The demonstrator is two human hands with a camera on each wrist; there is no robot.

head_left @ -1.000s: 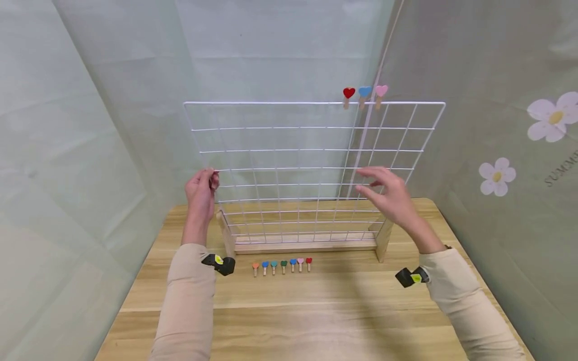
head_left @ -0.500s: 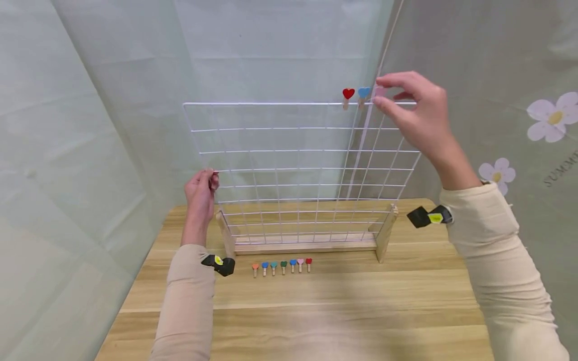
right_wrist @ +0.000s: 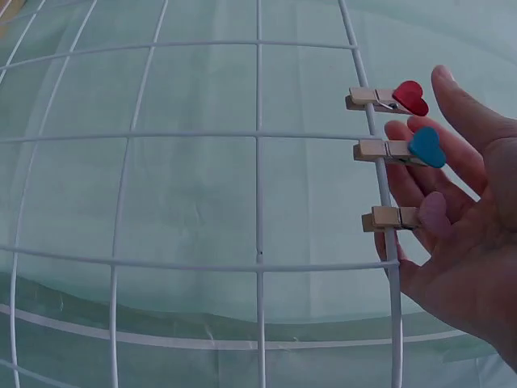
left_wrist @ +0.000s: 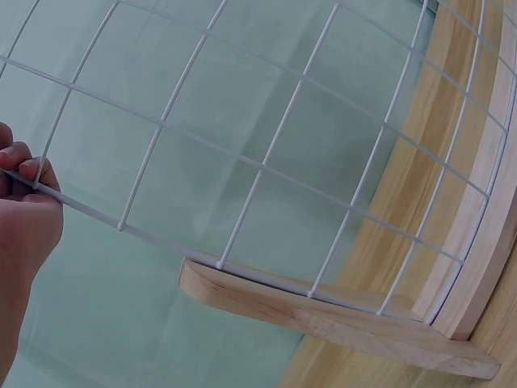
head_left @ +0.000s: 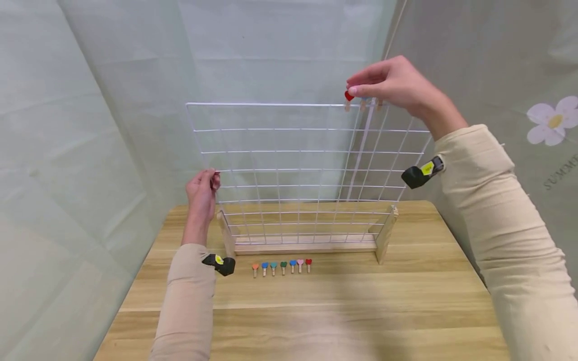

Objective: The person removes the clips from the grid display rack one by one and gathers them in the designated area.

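A white wire grid (head_left: 271, 104) stands upright in a wooden base (head_left: 307, 246) on the table. My left hand (head_left: 212, 179) pinches the grid's left edge wire at mid height, as the left wrist view shows (left_wrist: 24, 174). My right hand (head_left: 354, 87) is up at the top right rail. Three wooden clips sit there: a red heart clip (right_wrist: 400, 97), a blue heart clip (right_wrist: 412, 148) and a pink heart clip (right_wrist: 392, 218). In the right wrist view the right hand (right_wrist: 428, 137) lies open behind the clips, thumb near the red heart. It grips none of them.
Several small coloured heart clips (head_left: 282, 265) lie in a row on the wooden table (head_left: 316, 311) in front of the base. Green fabric walls close in at the left, back and right; the right one carries flower prints (head_left: 553, 120).
My right hand rose from the grid's middle to the top right rail, then slid left over the pink and blue clips toward the red one. The left hand kept its hold.
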